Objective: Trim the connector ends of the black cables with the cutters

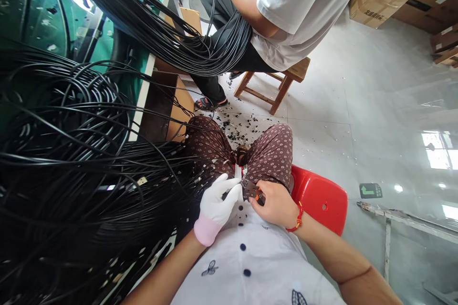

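My left hand (217, 202), in a white glove with a pink cuff, is closed in a pinch over my lap. Its fingertips meet right by the jaws of a dark hand tool; what they pinch is too small to make out. My bare right hand (277, 204), with a red cord bracelet at the wrist, is wrapped round that tool, which looks like wire strippers (249, 189) with orange on the handles. A narrow white strip (238, 171) shows just beyond the fingertips. Loose black cables (153, 171) spread beside my left hand and reach toward my knee.
A thick bundle of black cables (168, 43) runs from the green table (143, 69) across a co-worker's lap. That person sits on a wooden stool (282, 88). A red plastic stool (322, 200) is at my right. Black scraps (243, 126) litter the floor.
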Action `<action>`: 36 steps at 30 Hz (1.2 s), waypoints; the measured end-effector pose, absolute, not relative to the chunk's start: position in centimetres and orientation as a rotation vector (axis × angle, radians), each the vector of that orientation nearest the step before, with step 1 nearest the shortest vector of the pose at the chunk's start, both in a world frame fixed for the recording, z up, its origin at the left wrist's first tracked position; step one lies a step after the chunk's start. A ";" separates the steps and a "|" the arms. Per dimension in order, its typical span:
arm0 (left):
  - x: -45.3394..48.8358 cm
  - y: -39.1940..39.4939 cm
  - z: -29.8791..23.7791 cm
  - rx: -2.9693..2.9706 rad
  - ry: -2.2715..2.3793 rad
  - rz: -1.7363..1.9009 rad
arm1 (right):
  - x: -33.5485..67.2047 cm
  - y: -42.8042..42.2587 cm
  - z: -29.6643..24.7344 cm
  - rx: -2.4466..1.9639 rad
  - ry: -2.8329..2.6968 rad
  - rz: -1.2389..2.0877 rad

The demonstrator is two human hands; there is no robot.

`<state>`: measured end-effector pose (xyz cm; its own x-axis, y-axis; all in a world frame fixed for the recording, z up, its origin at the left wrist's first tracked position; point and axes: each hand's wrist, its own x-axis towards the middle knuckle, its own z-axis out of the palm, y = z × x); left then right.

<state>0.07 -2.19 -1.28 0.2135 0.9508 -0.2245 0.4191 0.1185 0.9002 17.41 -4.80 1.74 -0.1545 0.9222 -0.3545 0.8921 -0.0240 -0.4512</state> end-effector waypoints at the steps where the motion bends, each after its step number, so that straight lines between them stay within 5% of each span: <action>1: 0.1 -2.2 -1.3 1.481 1.384 0.653 | 17.4 -4.8 1.8 -2.019 -2.173 0.919; 36: 0.0 -3.0 -3.1 1.433 1.359 0.773 | 17.3 -5.2 1.8 -2.002 -2.137 1.106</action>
<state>-0.02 -3.03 -3.15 0.1724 0.9700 -0.1714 0.3488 0.1026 0.9316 17.34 -5.15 1.77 -0.1818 0.8774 -0.4439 0.8690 -0.0679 -0.4901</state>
